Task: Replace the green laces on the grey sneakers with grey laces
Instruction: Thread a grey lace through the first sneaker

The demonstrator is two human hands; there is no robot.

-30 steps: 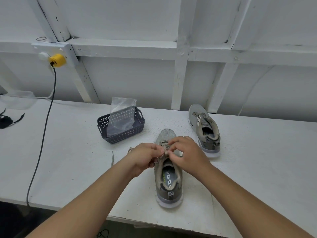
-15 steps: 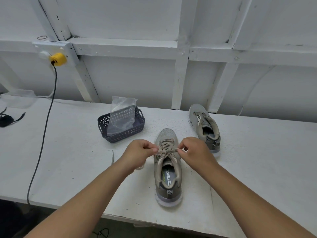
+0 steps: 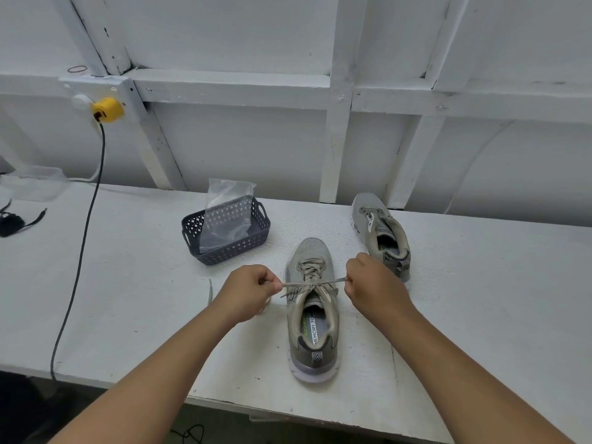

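A grey sneaker (image 3: 312, 318) stands on the white table, toe pointing away from me, laced with a grey lace (image 3: 312, 284). My left hand (image 3: 248, 291) pinches one end of that lace at the shoe's left side. My right hand (image 3: 373, 285) pinches the other end at the right. The lace is stretched taut between both hands across the top eyelets, with a knot at the middle. A second grey sneaker (image 3: 381, 233) stands behind and to the right, its laces hard to make out.
A dark perforated basket (image 3: 224, 248) holding a clear plastic bag (image 3: 227, 213) sits left of the sneakers. A black cable (image 3: 81, 245) runs from a yellow plug (image 3: 107, 109) down over the table's front edge. A loose lace end (image 3: 209, 290) lies by my left wrist.
My hands were bunched together over the tongue; they have moved apart sideways, pulling the lace ends outward until the lace is taut across the shoe.
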